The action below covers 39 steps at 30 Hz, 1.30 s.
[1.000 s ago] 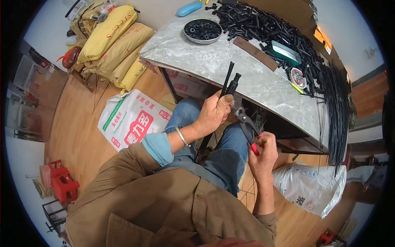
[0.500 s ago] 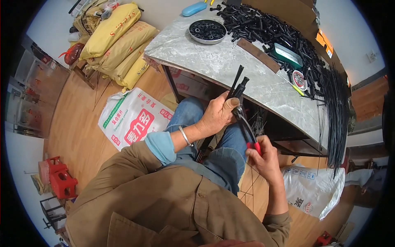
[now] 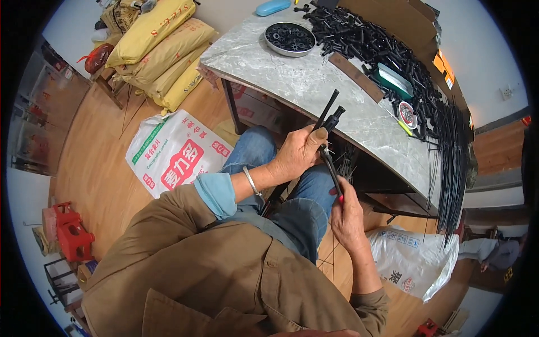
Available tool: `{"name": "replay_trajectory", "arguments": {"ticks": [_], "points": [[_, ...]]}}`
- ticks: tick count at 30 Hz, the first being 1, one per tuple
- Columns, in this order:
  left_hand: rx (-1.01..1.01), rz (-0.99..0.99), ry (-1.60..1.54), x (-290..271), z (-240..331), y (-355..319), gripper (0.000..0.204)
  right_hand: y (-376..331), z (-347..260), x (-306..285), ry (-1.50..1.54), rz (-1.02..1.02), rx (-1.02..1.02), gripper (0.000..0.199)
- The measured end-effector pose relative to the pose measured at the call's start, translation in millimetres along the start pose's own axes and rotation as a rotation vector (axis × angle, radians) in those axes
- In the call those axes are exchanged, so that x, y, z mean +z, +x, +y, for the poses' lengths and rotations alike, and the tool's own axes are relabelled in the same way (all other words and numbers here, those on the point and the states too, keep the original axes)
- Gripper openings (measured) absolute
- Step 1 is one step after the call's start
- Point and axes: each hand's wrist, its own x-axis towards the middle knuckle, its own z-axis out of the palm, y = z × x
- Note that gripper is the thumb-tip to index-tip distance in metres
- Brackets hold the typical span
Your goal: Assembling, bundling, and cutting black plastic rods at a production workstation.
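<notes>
Left hand (image 3: 297, 151) clamped on black tubular parts (image 3: 335, 118), tilted, upper ends protruding, near edge of table (image 3: 252, 64). Right hand (image 3: 349, 218) closed round red-handled pincers (image 3: 332, 167), head beside left hand; contact with parts unclear.

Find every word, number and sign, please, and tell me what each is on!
I won't copy the wording, but here's where print shows:
White flat plastic sack: big white characters on red; smaller green, red and white print.
Plump yellow top sack: red lettering.
Silvery-white plastic bag: dark characters, blue marks, a red emblem; small print unreadable.
Orange rectangular patch: marks too small to read.
Black metal pliers in the right hand: none visible.
</notes>
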Motion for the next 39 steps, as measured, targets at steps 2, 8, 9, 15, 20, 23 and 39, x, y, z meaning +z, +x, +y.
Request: {"name": "replay_trajectory", "arguments": {"ticks": [2, 8, 9, 15, 20, 23, 39], "points": [[-0.004, -0.003, -0.007, 1, 0, 0, 0.061, -2, 11, 3, 0.07, 0.0, 0.027, 0.035], [0.028, -0.05, 0.032, 2, -4, -1, 0.06, -8, 28, -9, 1.445, -0.744, 0.473, 0.031], [0.051, -0.042, 0.042, 3, -6, -1, 0.06, -5, 27, -10, 1.439, -0.837, 0.564, 0.03], [0.094, 0.014, 0.038, -1, -12, 2, 0.057, 3, 0, -14, 0.215, -0.408, 0.291, 0.037], [0.03, -0.007, -0.008, -8, -11, 3, 0.057, -7, 7, -11, -0.167, 0.071, -0.179, 0.036], [0.033, -0.053, -0.067, -5, -3, 0, 0.056, -13, -1, -16, 0.682, -0.256, 0.417, 0.013], [0.107, -0.047, 0.0, -7, -8, -1, 0.058, -18, -12, 9, 1.511, -0.473, 0.595, 0.035]]}}
